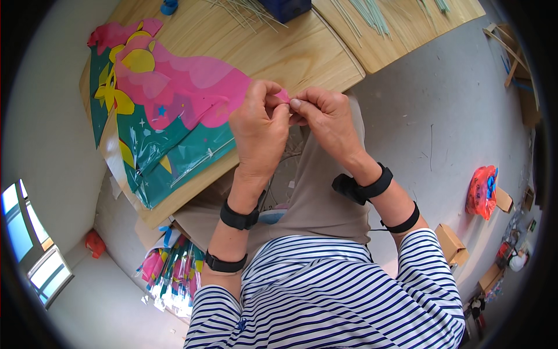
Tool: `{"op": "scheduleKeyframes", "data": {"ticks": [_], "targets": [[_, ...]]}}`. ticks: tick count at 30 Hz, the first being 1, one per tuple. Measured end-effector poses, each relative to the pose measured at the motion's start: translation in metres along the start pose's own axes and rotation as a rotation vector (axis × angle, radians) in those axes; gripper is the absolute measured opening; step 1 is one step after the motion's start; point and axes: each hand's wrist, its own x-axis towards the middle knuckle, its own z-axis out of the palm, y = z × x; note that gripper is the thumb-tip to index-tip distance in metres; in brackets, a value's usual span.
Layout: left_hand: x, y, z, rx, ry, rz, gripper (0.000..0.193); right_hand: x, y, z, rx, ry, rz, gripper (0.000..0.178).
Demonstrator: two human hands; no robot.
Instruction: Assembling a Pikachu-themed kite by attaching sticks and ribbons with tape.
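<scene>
- So the main thing is a floppy plastic sheet (203, 78), pink, yellow and teal, sprawled over the left part of the wooden table (296, 55), its teal part reaching the table's near edge.
- Left hand (260, 131): thumb and fingers pinched together on a pink tip, up over the table's near edge. The tip sticks out between the fingers, toward the other hand.
- Right hand (332, 119): thumb and index finger nipping the end of that same pink bit, right up against the left fingertips.
- Hard to make out: the left hand covers where the tip would join the rest of the sheet, and I can't tell if anything tiny is tucked inside the pinch. Glare washes out some of the teal.
- Thin pale sticks (244, 13) lie on the table's far side, next to a dark blue box (286, 8); top border crops both.
- Off the table's near left corner, a bunch of shiny colourful pieces (174, 267), too jumbled to sort out.
- Red plastic bag (481, 195) on the floor, well right of the table.
</scene>
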Motion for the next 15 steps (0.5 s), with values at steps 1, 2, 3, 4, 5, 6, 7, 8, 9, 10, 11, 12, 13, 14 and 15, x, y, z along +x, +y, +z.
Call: {"op": "scheduleKeyframes", "data": {"ticks": [1,2,3,4,5,6,7,8,9,10,11,12,13,14,15], "targets": [[0.000,0.000,0.000,0.019,0.004,0.005,0.021,0.000,0.001,0.000,-0.022,0.003,-0.011,0.015],[0.000,0.000,0.001,0.036,0.007,0.011,0.022,0.000,0.001,0.000,-0.045,0.007,-0.022,0.014],[0.000,-0.001,0.001,0.054,0.009,0.017,0.022,0.000,0.001,0.000,-0.068,0.010,-0.033,0.014],[0.000,-0.001,0.001,0.060,0.012,0.029,0.022,-0.001,0.001,0.000,-0.082,0.017,-0.051,0.014],[0.001,-0.001,0.001,0.065,0.014,0.041,0.022,-0.001,0.001,0.001,-0.096,0.024,-0.068,0.014],[0.001,-0.002,0.002,0.071,0.016,0.053,0.022,-0.001,0.000,0.002,-0.111,0.030,-0.085,0.014],[0.001,-0.003,0.003,0.079,0.012,0.068,0.022,-0.001,0.000,0.002,-0.141,0.037,-0.103,0.014],[0.002,-0.004,0.004,0.088,0.010,0.081,0.023,-0.001,-0.001,0.003,-0.171,0.040,-0.119,0.013],[0.002,-0.004,0.005,0.097,0.007,0.094,0.024,-0.001,-0.001,0.004,-0.201,0.044,-0.136,0.013],[0.001,-0.004,0.006,0.130,0.016,0.109,0.023,-0.001,-0.001,0.003,-0.237,0.048,-0.155,0.012],[0.002,-0.002,0.008,0.162,0.023,0.125,0.023,-0.001,-0.001,0.003,-0.273,0.053,-0.173,0.011],[0.002,-0.001,0.009,0.194,0.031,0.141,0.023,0.000,-0.001,0.003,-0.309,0.058,-0.192,0.011],[0.002,-0.002,0.010,0.206,0.044,0.153,0.023,0.000,-0.002,0.003,-0.313,0.065,-0.198,0.011],[0.002,-0.002,0.011,0.218,0.058,0.166,0.023,0.000,-0.002,0.004,-0.317,0.073,-0.204,0.010],[0.002,-0.002,0.012,0.230,0.071,0.179,0.022,0.000,-0.003,0.004,-0.321,0.081,-0.210,0.010]]}}
